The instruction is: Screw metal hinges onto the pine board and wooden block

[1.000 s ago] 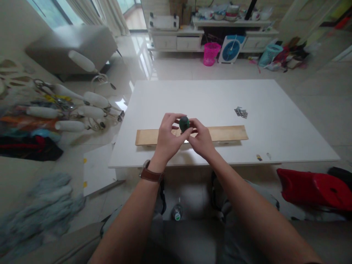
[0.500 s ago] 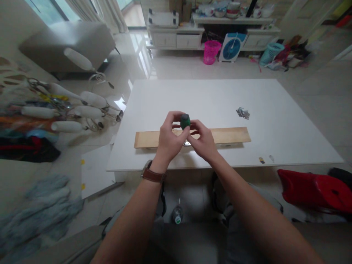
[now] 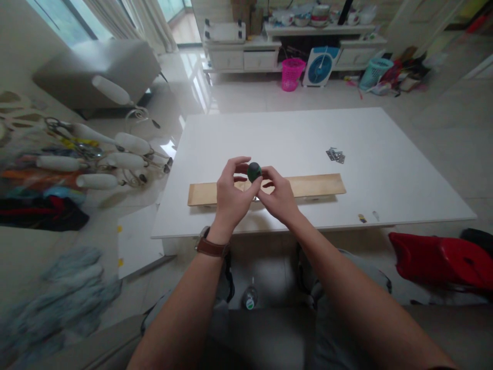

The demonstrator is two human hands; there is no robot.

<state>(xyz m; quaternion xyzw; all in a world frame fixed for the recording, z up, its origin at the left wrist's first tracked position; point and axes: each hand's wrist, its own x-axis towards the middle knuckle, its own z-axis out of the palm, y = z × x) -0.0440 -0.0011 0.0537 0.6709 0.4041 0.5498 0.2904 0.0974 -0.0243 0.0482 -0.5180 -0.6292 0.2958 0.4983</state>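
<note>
Green-black handle (image 3: 254, 171) is over the wooden board (image 3: 202, 194), left hand (image 3: 233, 194) and right hand (image 3: 282, 199) half-curled, fingertips closed on it; I'd call it mid-job, metal plates (image 3: 336, 155) loose beyond the board's right end, can't tell what's finished underneath.

Board (image 3: 318, 186) mid hid bhd hands (image 3: 234, 198) | grn obj (image 3: 254, 171) underside hid | gray-blue cloth (image 3: 79, 295) blurry
</note>
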